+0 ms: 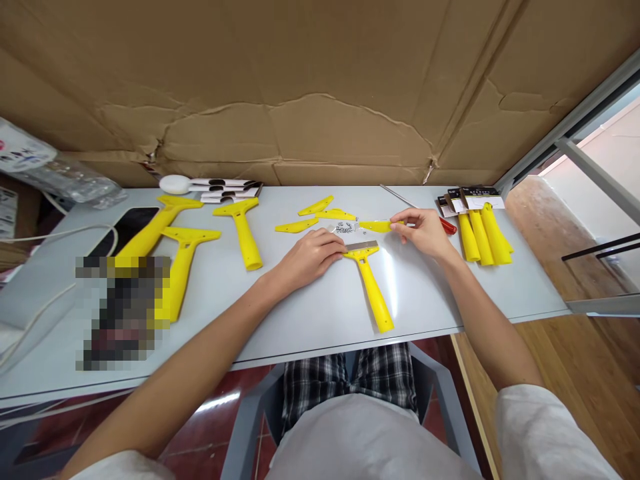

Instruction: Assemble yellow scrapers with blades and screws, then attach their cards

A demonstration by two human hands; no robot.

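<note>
A yellow scraper (pixel 374 287) with a metal blade (pixel 361 245) along its head lies on the table in front of me. My left hand (pixel 316 255) rests at the left end of that blade, its fingers close together; what they may hold is too small to tell. My right hand (pixel 423 230) pinches the right end of a flat yellow piece (pixel 375 227) between thumb and forefinger. Small screws (pixel 344 228) lie in a cluster between the hands. Behind my left hand are more flat yellow pieces (pixel 316 205).
More yellow scrapers (pixel 243 233) lie to the left, near a phone-like black object (pixel 123 230) and a plastic bottle (pixel 75 177). Packaged yellow handles (pixel 483 233) and a red-handled screwdriver (pixel 447 227) are at the right. Cardboard (pixel 280 80) stands behind the table (pixel 300 327).
</note>
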